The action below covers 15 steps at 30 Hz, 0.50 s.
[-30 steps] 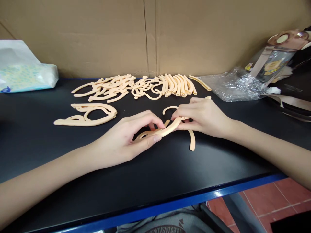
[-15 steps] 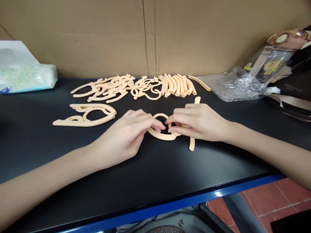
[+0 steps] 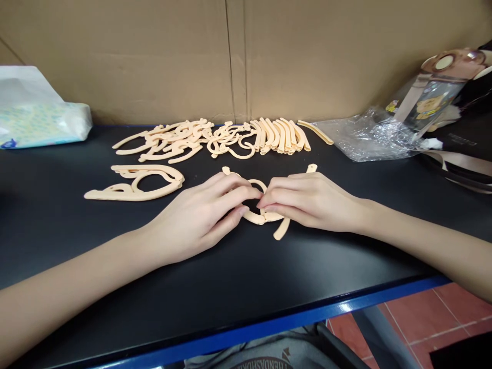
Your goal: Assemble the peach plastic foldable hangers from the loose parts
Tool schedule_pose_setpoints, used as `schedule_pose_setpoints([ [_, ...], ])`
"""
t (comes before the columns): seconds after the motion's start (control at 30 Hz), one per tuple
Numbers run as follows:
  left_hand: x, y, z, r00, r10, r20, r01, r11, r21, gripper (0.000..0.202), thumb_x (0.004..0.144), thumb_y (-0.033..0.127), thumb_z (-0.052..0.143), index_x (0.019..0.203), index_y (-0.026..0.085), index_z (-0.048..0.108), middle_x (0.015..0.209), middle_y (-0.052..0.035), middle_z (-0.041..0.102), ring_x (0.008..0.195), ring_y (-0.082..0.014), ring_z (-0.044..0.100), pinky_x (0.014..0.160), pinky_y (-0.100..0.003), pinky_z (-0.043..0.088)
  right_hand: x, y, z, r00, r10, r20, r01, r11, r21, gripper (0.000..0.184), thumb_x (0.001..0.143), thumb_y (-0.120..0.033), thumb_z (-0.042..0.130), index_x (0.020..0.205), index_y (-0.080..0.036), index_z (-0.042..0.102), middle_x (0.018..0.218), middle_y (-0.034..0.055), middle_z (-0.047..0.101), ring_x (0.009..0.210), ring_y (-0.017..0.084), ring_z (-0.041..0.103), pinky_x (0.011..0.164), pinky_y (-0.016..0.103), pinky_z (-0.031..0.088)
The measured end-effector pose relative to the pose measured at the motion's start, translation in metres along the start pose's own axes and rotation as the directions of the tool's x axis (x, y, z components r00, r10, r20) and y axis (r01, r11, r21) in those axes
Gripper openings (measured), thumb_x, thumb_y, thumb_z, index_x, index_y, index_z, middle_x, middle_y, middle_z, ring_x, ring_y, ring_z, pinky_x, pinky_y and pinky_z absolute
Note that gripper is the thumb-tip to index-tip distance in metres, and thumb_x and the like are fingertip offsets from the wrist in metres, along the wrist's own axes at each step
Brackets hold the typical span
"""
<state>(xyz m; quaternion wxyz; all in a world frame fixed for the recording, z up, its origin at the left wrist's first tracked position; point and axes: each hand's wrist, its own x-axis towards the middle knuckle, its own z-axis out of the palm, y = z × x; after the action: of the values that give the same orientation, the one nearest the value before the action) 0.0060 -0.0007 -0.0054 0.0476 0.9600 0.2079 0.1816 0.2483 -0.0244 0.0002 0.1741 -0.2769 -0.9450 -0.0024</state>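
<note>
Between my hands, on the black table, lies a cream plastic folding hanger with a round loop in its middle. My left hand has its fingers closed on the hanger's left side; an end piece pokes out behind it. The fingers of my right hand are pinched on the right side of the loop and hide part of it. A loose-looking curved strip slants out below the right hand, and its holed end shows above; whether it is joined to the hanger I cannot tell.
A folded cream hanger lies to the left. Along the back are piled hanger arms, hooks and curved strips. A tissue pack stands back left; a clear plastic bag and a bottle are back right.
The hanger has turned and shifted a little left between my hands, and an end now shows behind my left hand. The strip under my right hand has gone from near upright to slanted.
</note>
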Motion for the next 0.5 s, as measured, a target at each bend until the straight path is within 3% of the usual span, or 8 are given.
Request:
schedule_pose_setpoints([
  [0.5,0.0018,-0.0007,-0.0018,0.999,-0.027,0.038,0.027,0.999,0.025,0.026,0.099,0.029,0.04,0.113,0.021,0.06,0.115,-0.0054,0.06,0.104,-0.02,0.053,0.088,-0.032,0.044,0.0008,0.001,-0.0027,0.998,0.023,0.051,-0.024,1.0,0.02,0.026,0.1,-0.03,0.043,0.103,-0.017,0.065,0.096,0.0041,0.066,0.078,0.014,0.061,0.072,0.027,0.044],
])
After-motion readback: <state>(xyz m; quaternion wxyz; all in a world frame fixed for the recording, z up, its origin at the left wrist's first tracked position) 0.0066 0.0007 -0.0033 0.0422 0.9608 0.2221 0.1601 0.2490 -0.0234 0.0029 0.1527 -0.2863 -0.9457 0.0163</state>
